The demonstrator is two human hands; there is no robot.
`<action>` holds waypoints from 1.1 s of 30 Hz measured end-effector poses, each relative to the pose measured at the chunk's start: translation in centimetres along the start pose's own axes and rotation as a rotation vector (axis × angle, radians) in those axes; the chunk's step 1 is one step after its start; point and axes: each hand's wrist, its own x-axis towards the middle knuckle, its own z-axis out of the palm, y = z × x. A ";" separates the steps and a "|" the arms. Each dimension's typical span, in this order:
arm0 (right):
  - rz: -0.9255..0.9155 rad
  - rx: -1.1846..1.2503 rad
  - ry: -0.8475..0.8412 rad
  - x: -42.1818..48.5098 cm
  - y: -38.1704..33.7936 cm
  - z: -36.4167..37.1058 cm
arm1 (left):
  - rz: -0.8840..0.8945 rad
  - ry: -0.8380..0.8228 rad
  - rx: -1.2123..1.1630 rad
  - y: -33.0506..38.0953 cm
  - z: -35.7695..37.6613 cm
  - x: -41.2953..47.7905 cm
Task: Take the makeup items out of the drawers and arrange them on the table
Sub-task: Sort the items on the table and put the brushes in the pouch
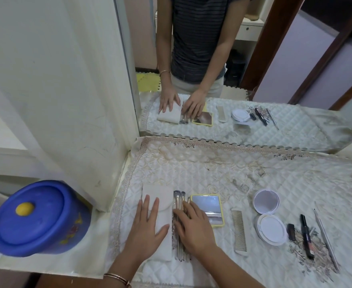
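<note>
Already most of the work looked done: a row of makeup items lay along the near edge of the table (212,163), on its quilted cover. From the left end ran a pale pouch (160,196), a bunch of brushes (179,199), a yellow-rimmed mirror (207,205), a comb (240,231), an open white compact (269,217), a small dark cap (291,231), a black tube (306,235) and two thin metal tools (325,235) nearest the right edge.

The left hand (148,227) lay flat on the pouch, fingers spread, gripping nothing. The right hand (193,225) rested open over the brush handles, fingers extended, seemingly nudging them straight between pouch and mirror; no grasp was evident.

No drawer showed, so whether any items remained inside could not be told. By my reading, what was left was tidying: squaring the brushes and pouch with the rest of the row. A blue tub (40,217) stood off the table's left end, apart from the arrangement.
</note>
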 end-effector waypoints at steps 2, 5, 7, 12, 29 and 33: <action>-0.007 -0.002 -0.017 -0.1 0.3 -0.3 | 0.010 0.010 -0.001 0.4 0.2 0.0; -0.014 0.005 -0.048 -0.1 0.8 -1.6 | 0.003 0.072 0.063 0.4 0.7 0.1; 0.023 0.025 -0.021 -0.5 2.1 -1.9 | 0.029 0.145 0.159 0.2 1.0 0.1; 0.188 -0.029 -0.060 -2.6 5.5 -2.8 | 0.232 0.130 0.337 2.5 0.8 0.5; 0.390 0.055 -0.106 -4.6 5.7 -3.1 | 0.311 -0.043 0.429 4.3 3.1 0.9; 0.431 0.099 -0.072 -4.9 7.6 -3.9 | 0.375 -0.057 0.442 5.8 3.6 1.3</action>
